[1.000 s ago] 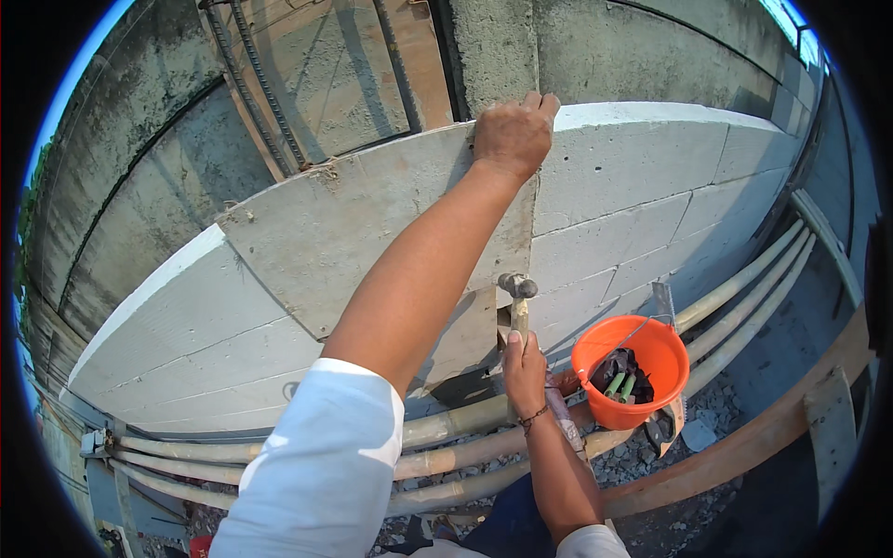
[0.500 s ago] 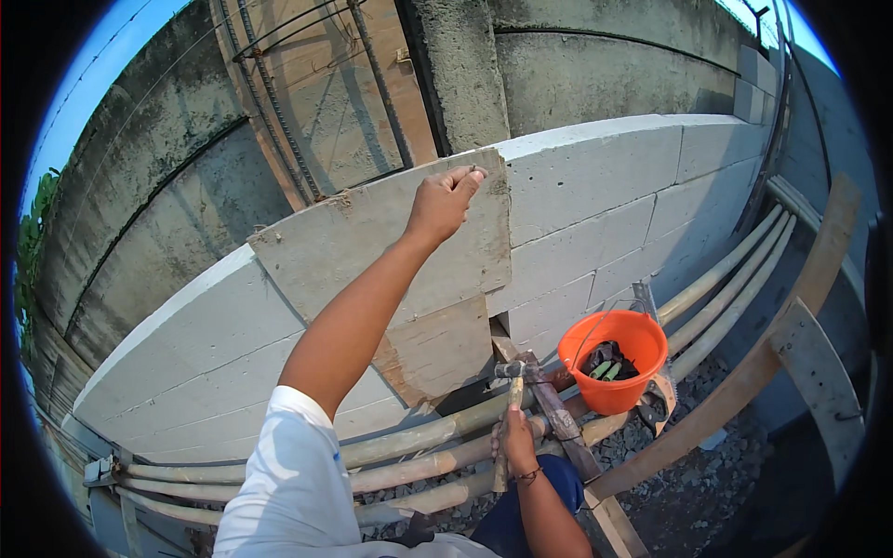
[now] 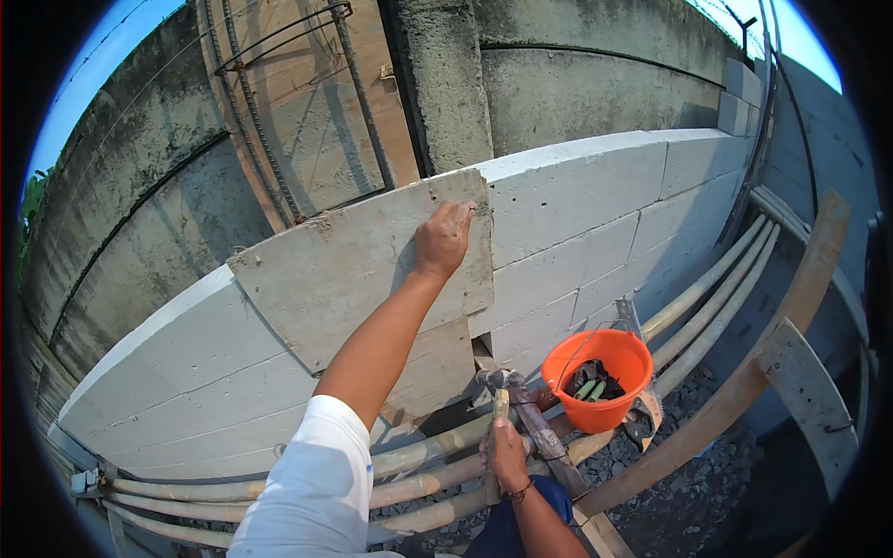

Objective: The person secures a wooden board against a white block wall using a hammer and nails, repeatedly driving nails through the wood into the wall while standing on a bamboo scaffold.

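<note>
My left arm, in a white sleeve, stretches forward to a grey wooden board (image 3: 372, 251) set against the white block wall. The fingers of my left hand (image 3: 443, 244) are pinched together at the board's upper right edge; whatever is between the fingertips is too small to make out. Lower down, my right hand (image 3: 507, 458) is wrapped around the wooden handle of a hammer (image 3: 501, 402). Its metal head points up, close to a timber piece (image 3: 544, 430). A second, smaller board (image 3: 437, 365) sits below the large one.
An orange bucket (image 3: 600, 377) with dark and green items stands right of the hammer, on or beside bamboo poles (image 3: 446, 470) running along the wall. A curved wooden plank (image 3: 735, 418) crosses at right. Steel rebar (image 3: 358, 102) rises behind the board. Gravel (image 3: 688, 465) covers the ground.
The view has shifted slightly. My left hand has turned and come down a little onto the board's edge. The hammer in my right hand has tilted, its head turning slightly.
</note>
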